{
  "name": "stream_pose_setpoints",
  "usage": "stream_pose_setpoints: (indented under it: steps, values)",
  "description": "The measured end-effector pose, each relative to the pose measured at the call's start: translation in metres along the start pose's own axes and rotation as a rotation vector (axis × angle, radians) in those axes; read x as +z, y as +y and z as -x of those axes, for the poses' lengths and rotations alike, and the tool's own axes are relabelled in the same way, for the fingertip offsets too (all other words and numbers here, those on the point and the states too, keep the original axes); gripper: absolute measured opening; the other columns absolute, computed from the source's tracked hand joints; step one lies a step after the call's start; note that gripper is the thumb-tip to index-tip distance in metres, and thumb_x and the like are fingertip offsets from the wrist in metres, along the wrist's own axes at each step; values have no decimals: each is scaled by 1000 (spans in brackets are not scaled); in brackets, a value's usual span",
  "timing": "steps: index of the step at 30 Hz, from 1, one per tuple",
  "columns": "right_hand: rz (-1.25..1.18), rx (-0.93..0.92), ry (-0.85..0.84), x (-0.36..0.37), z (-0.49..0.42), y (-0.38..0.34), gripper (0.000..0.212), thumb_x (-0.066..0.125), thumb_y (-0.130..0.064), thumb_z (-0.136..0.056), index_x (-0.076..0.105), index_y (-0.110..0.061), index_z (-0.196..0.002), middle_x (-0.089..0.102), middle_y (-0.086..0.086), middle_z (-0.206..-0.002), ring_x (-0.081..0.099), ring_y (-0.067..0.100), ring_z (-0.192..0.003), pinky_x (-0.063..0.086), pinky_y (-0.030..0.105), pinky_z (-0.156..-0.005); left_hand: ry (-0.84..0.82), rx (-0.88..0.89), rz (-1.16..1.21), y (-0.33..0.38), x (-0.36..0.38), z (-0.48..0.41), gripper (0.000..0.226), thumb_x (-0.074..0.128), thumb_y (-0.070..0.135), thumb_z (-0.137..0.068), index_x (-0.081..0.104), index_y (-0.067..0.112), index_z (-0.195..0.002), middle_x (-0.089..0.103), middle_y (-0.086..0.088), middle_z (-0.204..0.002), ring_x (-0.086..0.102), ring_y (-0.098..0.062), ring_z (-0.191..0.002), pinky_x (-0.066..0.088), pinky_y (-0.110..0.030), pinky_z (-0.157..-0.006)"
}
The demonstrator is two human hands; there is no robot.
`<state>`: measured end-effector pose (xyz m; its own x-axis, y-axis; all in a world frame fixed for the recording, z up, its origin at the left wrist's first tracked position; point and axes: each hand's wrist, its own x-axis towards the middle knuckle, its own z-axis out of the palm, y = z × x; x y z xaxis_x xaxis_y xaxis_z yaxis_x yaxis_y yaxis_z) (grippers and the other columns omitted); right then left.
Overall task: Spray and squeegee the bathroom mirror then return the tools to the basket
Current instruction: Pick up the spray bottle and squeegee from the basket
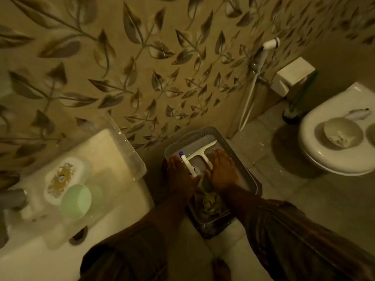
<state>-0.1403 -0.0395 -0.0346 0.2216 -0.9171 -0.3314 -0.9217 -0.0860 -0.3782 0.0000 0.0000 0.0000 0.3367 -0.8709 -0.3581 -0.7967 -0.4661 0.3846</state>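
Observation:
A grey perforated basket (251, 175) stands on the floor by the leaf-patterned wall. Inside it lies a white squeegee (203, 154) with its blade toward the wall. A white spray bottle (187, 165) with a blue cap lies left of it. My left hand (178, 173) is palm down in the basket, and the bottle runs along its thumb side; whether it grips the bottle is unclear. My right hand (223, 171) lies flat with fingers spread, its thumb by the squeegee handle. A crumpled greenish cloth (209, 201) sits at the basket's near end. No mirror is in view.
A white sink counter (113, 220) on the left carries a green cup (76, 200), a soap dish (65, 177) and a clear tub (123, 151). A toilet (328, 159) with a bowl (341, 132) on its lid stands right, beside a toilet brush (294, 112) and hand sprayer (265, 49).

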Motion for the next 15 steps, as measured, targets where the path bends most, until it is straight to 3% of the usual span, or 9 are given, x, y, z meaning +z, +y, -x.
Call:
stream_pose_setpoints:
  steps: [5,9,12,15]
  values:
    - [-56,23,-91,18,-9,5,74,48,-42,-94,13,-26,-157,13,4,-165,14,27,-152,22,50,-121,-40,-20,37,2,10,-17,112,75,44,-79,2,4,-154,14,-14,-163,14,-28,-150,12,-39,-120]
    - [-109,130,-258,26,-13,8,85,59,-30,-91,3,-39,-154,21,5,-160,44,35,-132,48,53,-100,30,-57,212,5,20,-18,103,76,35,-81,11,3,-154,39,-16,-153,40,-29,-139,29,-33,-113]
    - [-80,179,-309,34,-13,8,96,64,-23,-87,-2,-36,-155,37,13,-147,53,36,-118,51,49,-89,76,-102,302,9,24,-19,91,72,30,-85,19,3,-153,49,-19,-145,48,-31,-133,37,-36,-112]
    - [-122,227,-279,39,-15,11,78,56,-23,-91,10,-30,-154,47,15,-138,57,35,-115,52,48,-88,57,-107,308,10,22,-23,77,65,29,-90,26,2,-150,51,-18,-143,49,-30,-132,38,-38,-111]
